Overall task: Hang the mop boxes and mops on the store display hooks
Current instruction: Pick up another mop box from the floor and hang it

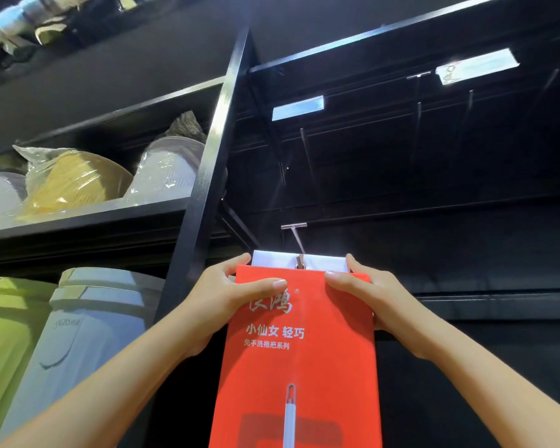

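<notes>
— How is the flat red cardboard mop box (296,360) held?
— It is gripped at its top corners by the left hand (227,299) and right hand (366,295), its white tab (320,261) threaded on a thin metal hook (296,240).

You stood in a retail shop, facing a dark display fixture. Black metal shelving (88,215) on your left carried stock in quantity: plastic-wrapped bowls (75,182) on the upper shelf, and green and blue-grey lidded buckets (91,324) side by side below. A black upright post (214,150) divided that bay from a dark back panel fitted with metal display hooks (296,236). Clear price-tag holders (298,107) hung at the hook ends. A red printed retail box (299,360) with a white hang tab sat at one hook.
</notes>
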Motion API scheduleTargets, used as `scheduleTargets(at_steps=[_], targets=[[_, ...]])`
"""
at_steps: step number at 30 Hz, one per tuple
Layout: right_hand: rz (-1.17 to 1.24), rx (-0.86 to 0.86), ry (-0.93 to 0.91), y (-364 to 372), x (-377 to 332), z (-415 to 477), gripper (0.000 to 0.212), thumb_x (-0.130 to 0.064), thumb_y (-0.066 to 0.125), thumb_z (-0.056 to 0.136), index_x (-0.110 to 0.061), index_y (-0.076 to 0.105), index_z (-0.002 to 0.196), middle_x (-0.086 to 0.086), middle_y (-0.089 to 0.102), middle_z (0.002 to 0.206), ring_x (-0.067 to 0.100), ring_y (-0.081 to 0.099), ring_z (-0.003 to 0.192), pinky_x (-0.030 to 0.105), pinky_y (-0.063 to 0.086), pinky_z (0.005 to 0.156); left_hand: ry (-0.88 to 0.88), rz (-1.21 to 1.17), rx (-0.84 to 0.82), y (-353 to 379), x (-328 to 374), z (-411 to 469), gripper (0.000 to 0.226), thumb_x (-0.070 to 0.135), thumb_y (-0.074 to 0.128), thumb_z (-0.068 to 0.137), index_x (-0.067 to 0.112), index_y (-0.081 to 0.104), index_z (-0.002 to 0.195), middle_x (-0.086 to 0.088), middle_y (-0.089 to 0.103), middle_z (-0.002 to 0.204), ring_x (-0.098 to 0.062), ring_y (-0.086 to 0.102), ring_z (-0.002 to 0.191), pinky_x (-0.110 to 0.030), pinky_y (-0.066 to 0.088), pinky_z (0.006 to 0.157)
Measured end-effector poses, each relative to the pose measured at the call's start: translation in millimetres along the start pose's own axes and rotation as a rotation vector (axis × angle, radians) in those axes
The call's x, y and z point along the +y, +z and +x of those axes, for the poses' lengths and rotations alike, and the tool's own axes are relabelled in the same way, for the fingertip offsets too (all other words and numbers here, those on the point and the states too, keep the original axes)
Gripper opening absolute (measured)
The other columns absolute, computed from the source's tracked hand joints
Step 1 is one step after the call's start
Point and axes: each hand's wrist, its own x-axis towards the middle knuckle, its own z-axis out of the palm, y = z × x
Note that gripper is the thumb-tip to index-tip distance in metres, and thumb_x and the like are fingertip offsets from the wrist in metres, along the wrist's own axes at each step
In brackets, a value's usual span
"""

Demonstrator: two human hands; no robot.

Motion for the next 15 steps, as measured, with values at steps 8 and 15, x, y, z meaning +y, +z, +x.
scheduleTargets(at_steps=[8,15], targets=[[-0.313,0.112,0.007,-0.1,-2.4,-12.0,0.108,-0.077,0.069,0.061,-0.029,0.033,0.152,-0.002,0.065,0.118,0.019,0.072,0.089,0.039,0.062,0.070,-0.066,0.107,0.123,3.0,-17.3,-6.7,0.110,0.049,0.080,0.051,0.027,0.034,0.149,0.002,0.076,0.091,-0.013,0.075,0.078,-0.027,0.058,0.072],[-0.313,0.240,-0.016,9.8,20.6,-41.1,0.080,-0.078,0.064,0.065,-0.033,0.051,0.130,-0.013,0.065,0.108,0.007,0.064,0.097,0.028,0.053,0.079,-0.006,0.056,0.169,23.9,-39.2,-38.4,0.045,0.044,0.076,0.072,0.031,0.063,0.113,0.008,0.076,0.096,-0.008,0.073,0.083,-0.023,0.056,0.069]])
